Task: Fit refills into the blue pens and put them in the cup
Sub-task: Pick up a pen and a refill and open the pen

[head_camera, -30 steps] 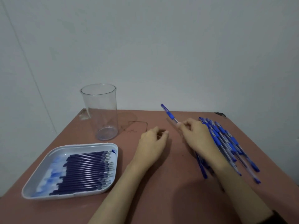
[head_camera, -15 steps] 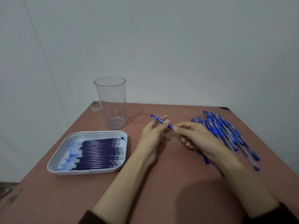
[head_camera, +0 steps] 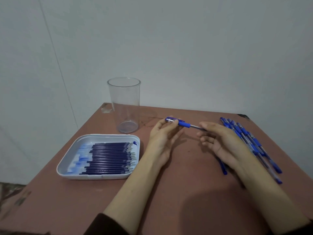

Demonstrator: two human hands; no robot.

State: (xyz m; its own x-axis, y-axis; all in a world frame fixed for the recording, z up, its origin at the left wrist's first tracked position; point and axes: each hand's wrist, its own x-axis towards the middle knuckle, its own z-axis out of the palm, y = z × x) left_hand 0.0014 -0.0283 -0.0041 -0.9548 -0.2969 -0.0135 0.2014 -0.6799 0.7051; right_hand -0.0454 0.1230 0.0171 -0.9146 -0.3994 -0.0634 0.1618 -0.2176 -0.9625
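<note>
At mid-frame the left hand [head_camera: 162, 138] pinches one end of a blue pen [head_camera: 183, 124] and the right hand [head_camera: 220, 141] seems to pinch the other, so opening it is the step in hand; next comes a refill [head_camera: 110, 156] from the lower-left tray [head_camera: 67, 160], the cup [head_camera: 124, 106] above it standing empty.

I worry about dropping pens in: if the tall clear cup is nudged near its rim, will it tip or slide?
The cup is tall, narrow and empty, so it is probably light and may tip if pushed high. Its clear thin wall looks like plastic, likely smooth. Pushed low, it would probably slide on the table.
</note>
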